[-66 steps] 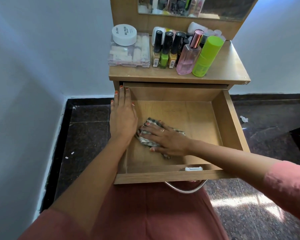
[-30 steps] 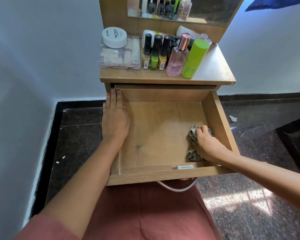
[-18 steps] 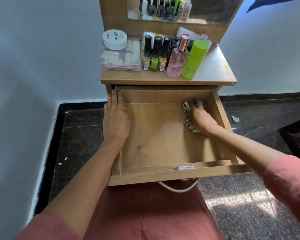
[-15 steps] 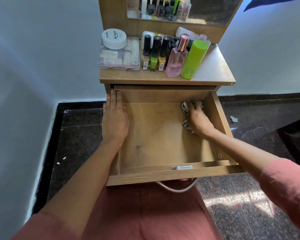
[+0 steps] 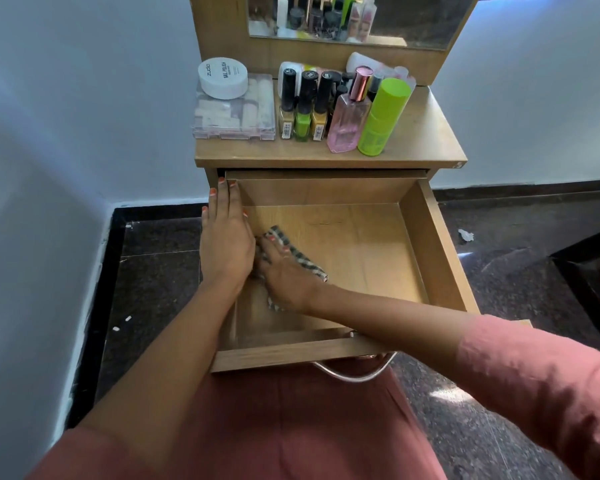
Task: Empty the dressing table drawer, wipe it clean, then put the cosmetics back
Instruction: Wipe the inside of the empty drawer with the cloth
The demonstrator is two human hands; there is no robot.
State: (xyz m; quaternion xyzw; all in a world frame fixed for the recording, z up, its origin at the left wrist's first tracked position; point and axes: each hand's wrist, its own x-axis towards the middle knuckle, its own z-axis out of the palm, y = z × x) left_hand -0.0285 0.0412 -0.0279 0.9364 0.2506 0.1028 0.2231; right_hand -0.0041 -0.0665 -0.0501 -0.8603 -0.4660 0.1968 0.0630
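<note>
**Right fingers** (image 5: 275, 250): extended and slightly spread, laid flat upon a checked cloth (image 5: 307, 262). Nothing is clasped; the cloth is pressed down under the palm.

**Right hand** (image 5: 286, 277): placed on the left part of the drawer floor, just beside the left hand. The forearm is passed over the drawer's front panel.

**Left fingers** (image 5: 227, 206): held straight and together, pointed towards the table.

**Left hand** (image 5: 226, 239): rested flat along the top edge of the left wall of the drawer (image 5: 434, 247). Nothing is gripped.

**Drawer:** wooden, pulled out. Bare wood is shown across the middle and right of its floor. A metal handle (image 5: 355, 375) is seen below the front panel.

**Cosmetics** (image 5: 321, 102): stood on the tabletop (image 5: 426, 140) above the drawer.
- At the left, a clear box (image 5: 234, 114) with a white jar (image 5: 223, 77) set on it.
- Three black-capped nail polish bottles (image 5: 303, 105).
- A pink perfume bottle (image 5: 347, 124).
- A lime-green can (image 5: 383, 116).

Further bottles behind are partly hidden.

**Mirror** (image 5: 413, 19): mounted behind the tabletop, with the bottles reflected in it.
</note>
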